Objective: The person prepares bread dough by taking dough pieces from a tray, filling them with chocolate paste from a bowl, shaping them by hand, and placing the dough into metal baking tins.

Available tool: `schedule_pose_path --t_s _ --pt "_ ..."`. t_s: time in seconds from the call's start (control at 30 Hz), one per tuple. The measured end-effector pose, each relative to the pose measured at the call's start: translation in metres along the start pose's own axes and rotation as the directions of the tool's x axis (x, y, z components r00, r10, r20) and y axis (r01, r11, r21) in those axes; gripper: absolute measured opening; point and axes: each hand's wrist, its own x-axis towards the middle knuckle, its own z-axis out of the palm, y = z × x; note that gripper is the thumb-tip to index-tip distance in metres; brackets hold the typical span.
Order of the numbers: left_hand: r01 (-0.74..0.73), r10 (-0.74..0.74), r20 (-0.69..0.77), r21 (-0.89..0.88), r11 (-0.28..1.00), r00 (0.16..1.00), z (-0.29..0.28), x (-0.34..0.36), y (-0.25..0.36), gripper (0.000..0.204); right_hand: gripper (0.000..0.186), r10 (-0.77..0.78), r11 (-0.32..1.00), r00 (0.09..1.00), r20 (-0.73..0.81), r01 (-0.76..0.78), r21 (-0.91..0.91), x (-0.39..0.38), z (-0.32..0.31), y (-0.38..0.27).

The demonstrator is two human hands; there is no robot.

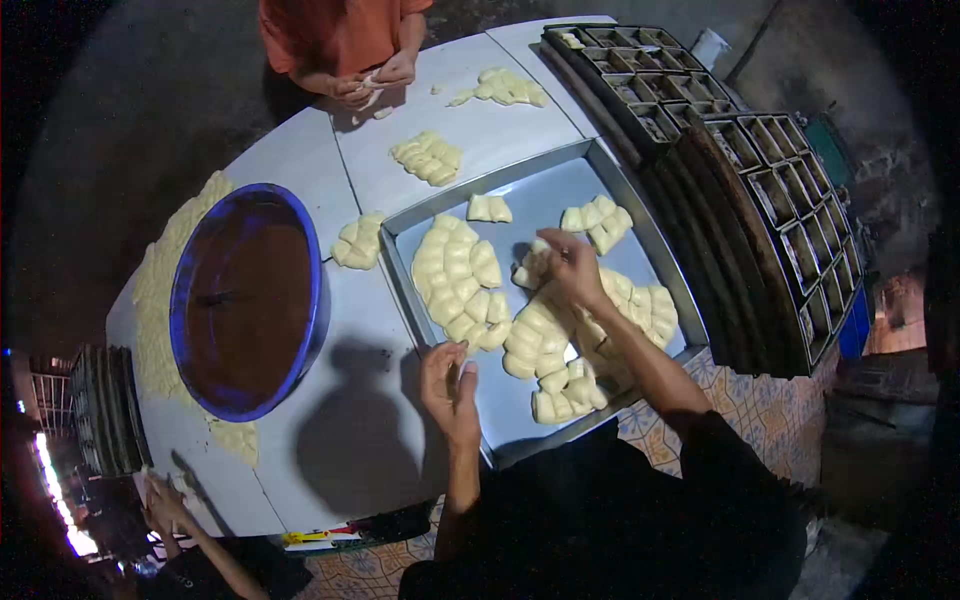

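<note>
A large shallow metal tray (545, 168) lies before me, holding clusters of pale dough pieces (448, 270) pressed against each other. My right hand (572, 270) reaches over the tray's middle, its fingers closed on a small clump of dough (532, 264). Just below it spreads a big cluster of dough (535, 335). At the tray's left side is my left hand (452, 395), thumb apart from the loosely bent fingers and nothing held. Smaller dough groups (598, 220) sit toward the tray's far right corner.
A blue basin (318, 320) with brown contents stands on the white table (370, 290) at left. Stacked dark baking moulds (740, 230) flank the tray's right. Across the table, a person in an orange shirt (345, 40) handles dough; another person's hands (165, 505) work at lower left.
</note>
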Motion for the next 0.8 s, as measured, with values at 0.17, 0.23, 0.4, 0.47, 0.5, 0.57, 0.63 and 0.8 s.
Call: schedule_pose_path --t_s 0.17,0.23,0.4,0.47,0.5,0.57,0.63,0.8 --pt "0.058 -0.053 -0.081 0.057 0.997 0.995 -0.03 -0.001 -0.011 0.019 0.032 0.17 0.984 0.984 0.057 -0.172 0.037 0.027 -0.003 0.056" --pt "0.119 -0.11 -0.172 0.044 0.992 0.979 -0.037 -0.006 -0.013 0.015 0.033 0.123 0.956 0.986 0.109 -0.088 -0.279 0.022 -0.001 0.036" --pt "0.067 -0.057 -0.134 0.077 0.995 0.989 -0.038 -0.007 -0.024 0.01 0.045 -0.028 0.939 0.969 0.246 0.109 -0.326 0.015 0.01 0.016" --pt "-0.009 0.053 -0.154 0.27 0.963 0.987 -0.037 -0.008 -0.042 0.008 0.056 -0.053 0.826 0.967 0.249 0.182 -0.533 0.005 0.009 -0.008" --pt "-0.007 0.046 -0.147 0.26 0.966 0.988 -0.029 -0.01 -0.042 0.007 0.064 0.028 0.808 0.953 0.302 0.157 -0.569 -0.003 0.003 -0.019" --pt "-0.025 0.084 -0.143 0.371 0.928 0.986 -0.021 -0.014 -0.051 0.007 0.047 -0.075 0.784 0.935 0.346 0.27 -0.558 -0.012 0.016 0.026" --pt "-0.256 0.307 0.041 0.661 0.705 0.951 -0.031 -0.01 -0.057 0.01 0.03 -0.133 0.894 0.971 0.196 0.203 -0.399 -0.014 0.019 0.02" --pt "-0.383 0.357 0.2 0.724 0.573 0.912 -0.037 -0.012 -0.068 0.016 0.052 0.026 0.975 0.978 0.206 -0.07 0.21 -0.041 -0.067 -0.065"
